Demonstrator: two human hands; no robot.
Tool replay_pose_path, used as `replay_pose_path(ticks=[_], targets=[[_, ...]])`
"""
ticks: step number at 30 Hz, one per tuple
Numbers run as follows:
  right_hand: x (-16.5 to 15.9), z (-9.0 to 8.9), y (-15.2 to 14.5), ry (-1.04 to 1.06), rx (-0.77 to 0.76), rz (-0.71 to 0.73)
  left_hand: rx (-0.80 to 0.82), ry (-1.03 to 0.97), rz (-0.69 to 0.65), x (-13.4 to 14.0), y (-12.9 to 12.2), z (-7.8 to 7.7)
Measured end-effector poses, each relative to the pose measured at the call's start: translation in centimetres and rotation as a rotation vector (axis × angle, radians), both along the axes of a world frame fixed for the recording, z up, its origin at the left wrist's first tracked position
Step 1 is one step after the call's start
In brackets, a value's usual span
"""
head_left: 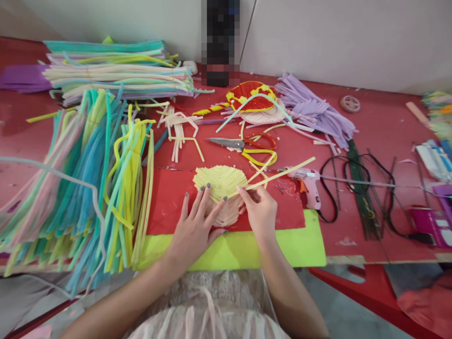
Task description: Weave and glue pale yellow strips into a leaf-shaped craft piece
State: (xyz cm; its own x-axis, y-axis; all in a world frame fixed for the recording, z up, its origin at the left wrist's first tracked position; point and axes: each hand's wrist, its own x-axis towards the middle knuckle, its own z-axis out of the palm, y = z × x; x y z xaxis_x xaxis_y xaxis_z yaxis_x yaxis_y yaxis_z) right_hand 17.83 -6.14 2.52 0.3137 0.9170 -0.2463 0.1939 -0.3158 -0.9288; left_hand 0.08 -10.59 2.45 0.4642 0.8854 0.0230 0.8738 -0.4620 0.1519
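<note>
A round fan-like piece lies on a red sheet, its far part covered with pale yellow pipe cleaners in a chevron pattern and its near part pinkish. My left hand rests on its left side, fingers spread and stretched out flat. My right hand pinches a long yellow pipe cleaner near the piece's right edge; the strip points up to the right. Another yellow strip crosses beside it. Scissors with red and yellow handles lie just beyond.
Bundles of colored pipe cleaners fill the left side. A pink glue gun with a black cord lies to the right. Behind stand a finished red and yellow fan and a purple bundle. A lime sheet borders the table's front edge.
</note>
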Motion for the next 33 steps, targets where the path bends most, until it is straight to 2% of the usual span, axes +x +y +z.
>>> replay_pose_path(ticks=[6,20,27,33], targets=[[0.1,0.1,-0.1,-0.115,0.019,0.052,-0.036,-0.021,-0.014,-0.2,0.1,0.3],[0.6,0.1,0.3,-0.065,0.008,0.086,-0.01,-0.027,-0.102,-0.1,1.0,-0.2],[1.0,0.2,0.0,-0.281,0.002,0.052,-0.029,-0.033,-0.105,-0.2,1.1,-0.2],[1.2,0.0,0.2,-0.231,-0.003,0.07,-0.033,-0.042,-0.104,-0.2,1.1,-0.2]])
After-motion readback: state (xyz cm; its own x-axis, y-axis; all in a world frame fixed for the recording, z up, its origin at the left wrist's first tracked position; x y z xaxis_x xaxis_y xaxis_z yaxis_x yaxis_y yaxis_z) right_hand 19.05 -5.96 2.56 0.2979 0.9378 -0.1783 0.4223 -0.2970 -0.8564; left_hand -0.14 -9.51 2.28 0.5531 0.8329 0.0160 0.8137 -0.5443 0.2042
